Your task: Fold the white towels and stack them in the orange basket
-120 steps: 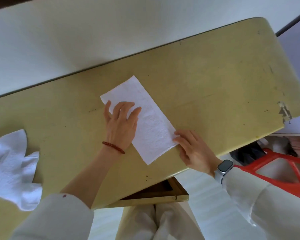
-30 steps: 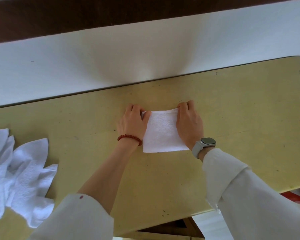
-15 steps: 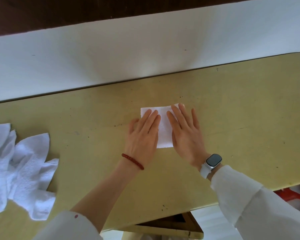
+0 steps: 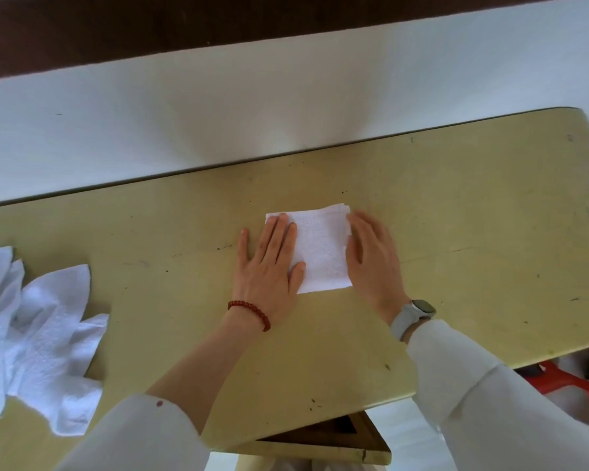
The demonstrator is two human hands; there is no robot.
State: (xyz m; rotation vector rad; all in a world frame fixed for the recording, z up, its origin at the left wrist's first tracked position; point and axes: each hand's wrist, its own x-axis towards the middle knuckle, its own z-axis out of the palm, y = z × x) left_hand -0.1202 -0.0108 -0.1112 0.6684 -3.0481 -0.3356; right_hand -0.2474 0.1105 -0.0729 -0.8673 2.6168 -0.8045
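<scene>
A small folded white towel (image 4: 322,253) lies flat on the yellow table (image 4: 456,232), a little right of its middle. My left hand (image 4: 269,263) lies flat with straight fingers over the towel's left edge, its thumb on the cloth. My right hand (image 4: 374,260) rests flat against the towel's right edge, fingers straight. A pile of crumpled white towels (image 4: 38,338) sits at the table's left end. Part of the orange basket (image 4: 572,382) shows below the table's right front edge.
A white wall runs along the table's far edge. The table's right end is rounded and chipped. A wooden frame (image 4: 323,436) sticks out under the front edge near my lap.
My hands have slid apart from the towel's middle to its left and right edges, uncovering the folded square. Earlier the long strip was folded into this square.
</scene>
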